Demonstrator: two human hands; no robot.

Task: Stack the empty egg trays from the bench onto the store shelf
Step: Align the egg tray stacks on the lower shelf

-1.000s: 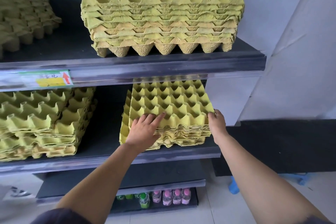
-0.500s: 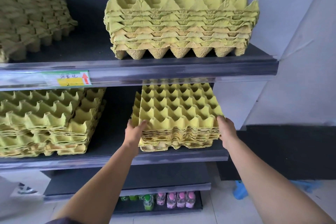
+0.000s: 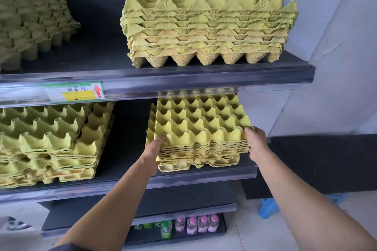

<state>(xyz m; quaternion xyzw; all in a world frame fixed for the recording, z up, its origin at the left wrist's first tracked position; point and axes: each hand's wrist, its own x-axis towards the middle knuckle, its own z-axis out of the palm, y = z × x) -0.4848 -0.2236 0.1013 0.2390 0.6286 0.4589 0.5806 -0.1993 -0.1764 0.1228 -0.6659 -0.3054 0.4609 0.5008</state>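
Squaring off the stack of egg trays [image 3: 201,128] on the middle shelf [image 3: 126,184], right-hand side, front edge close to the lip. Pressing the left hand [image 3: 152,154] edge-on against the near left corner, grip apart, fingers straight along the side, thumb possibly hooked underneath, hard to tell from here. Curling the right hand [image 3: 256,142] round the near right corner, grip clamped on the upper trays.

Looks like the settling step, with the load already down on the shelf. Calling next for a small sideways nudge to line the upper trays over the lower ones jutting out at front and left, then a clean release and back to the surface for more.

Against a second ago: left hand gone from palm-down on top of the stack to its side. Right hand kept at the same corner.
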